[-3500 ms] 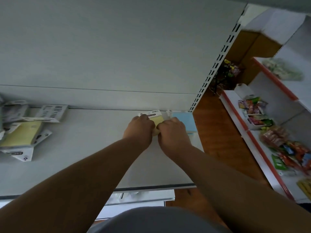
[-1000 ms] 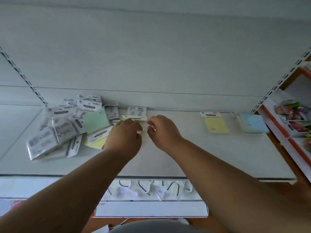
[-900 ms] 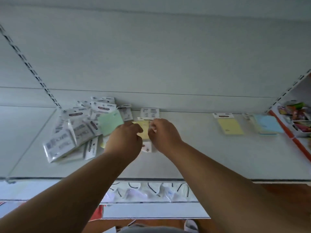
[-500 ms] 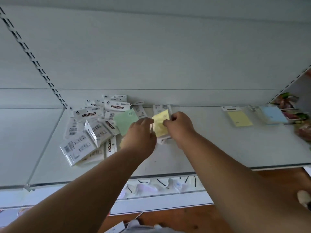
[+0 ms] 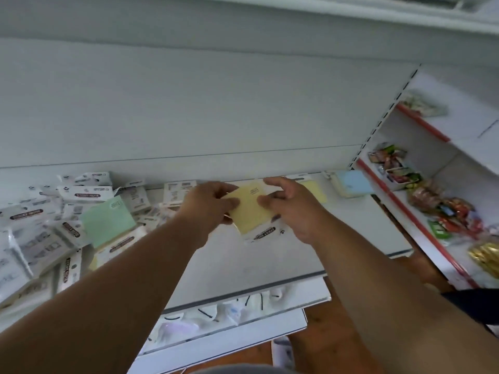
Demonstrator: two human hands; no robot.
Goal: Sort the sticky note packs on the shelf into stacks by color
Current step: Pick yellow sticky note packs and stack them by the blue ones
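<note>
The yellow pack is up off the shelf now, held between my two hands in front of me, its printed header card hanging toward me. My left hand pinches its left edge with thumb and curled fingers, and my right hand grips its right edge the same way, so both are closed on the one pack. Only the head view is here, so I go by that. Half a second ago I was just lifting this pack out beside the heap; since then it has come clear of the pile and travelled right, and my view has swung right with it. A second ago my hands were still reaching for it at the back of the shelf. That means the pick is done and I judge I am mid-carry toward the yellow stack, which lies flat just behind my right hand, partly hidden by it. The blue stack sits further right, near the shelf's end. A green pack lies on top of the heap to my left, and no green stack is in sight yet. Most of the heap is unsorted, many packs face down, so I reckon the job is at an early stage. Next the pack must go square on the yellow stack.
</note>
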